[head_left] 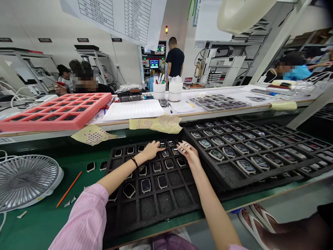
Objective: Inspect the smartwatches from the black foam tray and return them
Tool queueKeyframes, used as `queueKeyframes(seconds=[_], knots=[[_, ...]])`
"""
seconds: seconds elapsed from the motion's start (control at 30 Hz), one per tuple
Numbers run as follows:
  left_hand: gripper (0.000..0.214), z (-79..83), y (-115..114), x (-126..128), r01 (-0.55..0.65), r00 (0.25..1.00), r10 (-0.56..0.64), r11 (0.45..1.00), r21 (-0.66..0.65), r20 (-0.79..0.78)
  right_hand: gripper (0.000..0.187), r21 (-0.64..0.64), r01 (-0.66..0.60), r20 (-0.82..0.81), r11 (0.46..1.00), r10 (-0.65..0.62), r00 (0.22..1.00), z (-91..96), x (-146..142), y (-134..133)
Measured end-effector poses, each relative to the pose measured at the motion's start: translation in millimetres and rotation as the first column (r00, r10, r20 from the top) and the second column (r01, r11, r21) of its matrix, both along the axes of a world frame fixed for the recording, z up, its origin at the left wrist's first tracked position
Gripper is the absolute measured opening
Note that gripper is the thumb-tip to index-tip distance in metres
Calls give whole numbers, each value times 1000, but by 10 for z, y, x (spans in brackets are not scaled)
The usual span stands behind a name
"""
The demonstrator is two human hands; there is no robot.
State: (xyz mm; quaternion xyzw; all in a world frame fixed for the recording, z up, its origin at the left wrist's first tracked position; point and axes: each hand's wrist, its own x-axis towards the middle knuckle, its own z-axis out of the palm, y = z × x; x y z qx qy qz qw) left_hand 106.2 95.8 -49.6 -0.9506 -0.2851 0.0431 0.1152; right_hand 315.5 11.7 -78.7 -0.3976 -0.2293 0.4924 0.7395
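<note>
Several square smartwatch bodies without straps lie in the compartments of a black foam tray [148, 207]. My left hand [151, 150] reaches over the tray's back rows, thumb and forefinger closed about the edge of a smartwatch [162, 144] with a lit screen. Just below those fingers is another lit smartwatch [165, 152]. My right hand [190, 154] hovers at the tray's right edge, fingers bent and apart, with white coverings on the fingertips. Closest to it is a lit smartwatch [175, 151]; whether the fingers touch it is unclear. A further lit smartwatch [171, 142] sits between my hands.
Stacked black trays [229, 173] of smartwatches stand at right. Left are a white fan [26, 180], an orange stick [69, 189] and two loose watches. A shelf above bears a pink foam tray [85, 118] and papers [134, 110]. Other people are beyond; sandalled feet show lower right.
</note>
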Motion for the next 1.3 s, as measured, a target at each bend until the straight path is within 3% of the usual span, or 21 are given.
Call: queueKeyframes(seconds=[0.3,0.5,0.67,0.83,1.0,1.17,1.3], knots=[[66,-8,-208,-52,72,997,-72,997,-20,6,38,-13,4,-11,1000,-4,1000,33,-11,-16],[66,31,-120,-217,-22,999,22,1000,-7,42,40,-15,-5,-27,1000,5,1000,22,-49,-12],[63,-22,-89,-115,-50,996,50,999,-8,76,41,-18,-33,-14,999,33,999,3,-92,-9],[60,-52,-188,-5,18,997,-16,999,-27,70,42,-15,-25,7,1000,25,1000,-10,-54,-30],[67,-17,-266,-121,93,993,-89,994,-63,73,41,-11,-31,19,999,31,999,-15,-42,-30],[71,43,-186,-433,-29,977,54,992,-121,208,43,-13,-21,26,1000,21,999,-7,-43,-47],[64,41,-121,-899,-168,824,282,950,-264,492,44,-27,-41,36,999,42,998,-6,-100,-58]])
